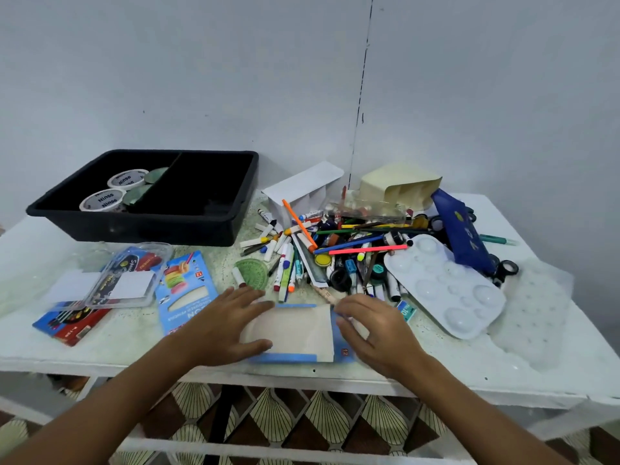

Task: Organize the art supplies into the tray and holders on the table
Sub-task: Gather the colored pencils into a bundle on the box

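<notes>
Blue-edged, a flat pencil box (295, 333) lies at the near edge of the table (436, 374), its long axis running left to right. It is flanked by both hands: the left hand (223, 325) is laid on its left end with fingers straight, and the right hand (375, 330) is set at its right end, fingers bent at the edge; a firm grip cannot be told. The black tray (188, 226) stands far left, nearer the left hand.

Soft, even light is filling the scene, casting only faint shadows. Wide-angle distortion is bending the table (503, 374) edges at 4 and 8 o'clock. Glare is whitening the tabletop; detail is looking slightly soft.
</notes>
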Available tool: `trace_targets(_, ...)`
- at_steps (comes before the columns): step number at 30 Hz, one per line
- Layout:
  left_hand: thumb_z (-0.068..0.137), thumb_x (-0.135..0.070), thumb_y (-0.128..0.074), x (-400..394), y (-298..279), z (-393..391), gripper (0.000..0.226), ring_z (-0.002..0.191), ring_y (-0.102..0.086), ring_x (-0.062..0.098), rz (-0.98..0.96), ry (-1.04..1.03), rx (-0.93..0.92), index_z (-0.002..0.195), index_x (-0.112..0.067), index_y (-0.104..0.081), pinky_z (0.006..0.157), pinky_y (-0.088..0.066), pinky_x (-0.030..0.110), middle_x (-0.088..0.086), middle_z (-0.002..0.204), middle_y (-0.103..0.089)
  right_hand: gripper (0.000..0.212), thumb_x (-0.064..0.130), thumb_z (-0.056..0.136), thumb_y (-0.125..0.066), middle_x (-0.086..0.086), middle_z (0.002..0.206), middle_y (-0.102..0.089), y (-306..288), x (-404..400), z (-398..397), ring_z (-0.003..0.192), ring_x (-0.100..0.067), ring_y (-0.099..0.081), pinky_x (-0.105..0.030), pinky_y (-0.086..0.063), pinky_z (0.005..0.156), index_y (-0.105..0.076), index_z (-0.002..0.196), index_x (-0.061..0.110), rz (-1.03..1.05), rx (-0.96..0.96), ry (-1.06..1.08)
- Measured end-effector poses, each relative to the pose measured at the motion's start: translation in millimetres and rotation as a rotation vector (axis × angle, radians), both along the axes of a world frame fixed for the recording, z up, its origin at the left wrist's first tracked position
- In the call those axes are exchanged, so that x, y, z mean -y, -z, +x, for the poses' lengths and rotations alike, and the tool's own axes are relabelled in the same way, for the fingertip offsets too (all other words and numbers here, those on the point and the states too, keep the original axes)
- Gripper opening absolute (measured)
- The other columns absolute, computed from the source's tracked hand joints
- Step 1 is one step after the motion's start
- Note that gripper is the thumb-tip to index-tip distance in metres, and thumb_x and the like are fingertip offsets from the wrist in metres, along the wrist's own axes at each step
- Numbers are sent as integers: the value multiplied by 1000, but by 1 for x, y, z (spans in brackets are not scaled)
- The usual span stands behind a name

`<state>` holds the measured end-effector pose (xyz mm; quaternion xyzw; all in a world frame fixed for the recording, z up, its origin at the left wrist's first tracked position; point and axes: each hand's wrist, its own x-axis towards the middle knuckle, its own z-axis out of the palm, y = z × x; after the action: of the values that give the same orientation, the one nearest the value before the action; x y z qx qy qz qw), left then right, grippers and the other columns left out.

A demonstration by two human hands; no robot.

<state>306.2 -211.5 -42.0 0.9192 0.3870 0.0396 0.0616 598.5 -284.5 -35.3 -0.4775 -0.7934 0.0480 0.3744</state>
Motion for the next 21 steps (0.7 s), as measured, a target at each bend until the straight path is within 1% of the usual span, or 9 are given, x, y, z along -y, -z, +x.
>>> trace_targets(2,86,-74,-33,-2,-10,14,77,131,-46,24,38,13,75,139,-21,-50,103,-33,31,5,140,-52,22,26,94,-54,5,82,-67,-8,-2,11,72,-7,-60,-26,-49,62,-71,91,11,-56,-137,44)
trace_targets(4,87,-66,-40,-5,-18,29,68,123,-52,21,41,21,127,135,-20,-54,96,-41,30,4,133,-57,12,15,91,-60,6,75,-68,-16,-4,21,67,-7,-61,-23,-49,59,-71,87,11,-154,-319,153)
trace_targets(7,86,-57,-45,-10,-28,56,59,115,-56,18,59,14,226,126,-18,-62,93,-45,30,3,123,-64,10,-1,92,-58,-4,67,-68,-31,-11,31,60,-18,-66,-27,-49,51,-65,86,1,-504,-741,287)
trace_targets(9,85,-51,-47,-16,-35,75,53,107,-58,18,78,21,287,119,-16,-66,89,-48,32,1,115,-66,9,4,94,-57,-14,68,-66,-40,-19,31,55,-25,-68,-32,-50,48,-59,89,-4,-663,-945,356)
trace_targets(11,84,-45,-48,-27,-40,96,46,97,-60,18,91,22,352,111,-14,-69,81,-51,35,1,104,-68,19,14,93,-62,-18,67,-66,-43,-28,28,50,-27,-66,-35,-48,48,-50,90,-1,-681,-941,437)
trace_targets(13,82,-38,-50,-41,-43,116,38,88,-61,20,133,25,404,101,-13,-71,74,-52,37,2,93,-68,28,17,91,-67,-20,64,-62,-45,-38,22,44,-30,-62,-28,-42,39,-41,87,6,-681,-924,481)
trace_targets(16,79,-35,-51,-68,-43,143,35,82,-58,23,182,70,369,96,-12,-72,71,-50,38,3,85,-65,36,2,86,-69,-19,55,-57,-46,-50,14,39,-29,-54,-23,-39,33,-34,89,11,-736,-1020,513)
trace_targets(19,76,-32,-57,-86,-39,167,32,84,-55,26,213,121,270,96,-13,-72,68,-48,39,5,86,-60,33,-9,85,-62,-25,67,-57,-49,-52,16,40,-26,-55,-25,-45,37,-39,102,6,-790,-1103,518)
trace_targets(21,79,-30,-59,-92,-38,181,31,92,-54,28,230,136,178,102,-13,-70,72,-45,38,7,94,-59,34,-10,86,-58,-27,70,-58,-54,-47,22,43,-26,-57,-24,-46,38,-40,112,4,-818,-1136,506)
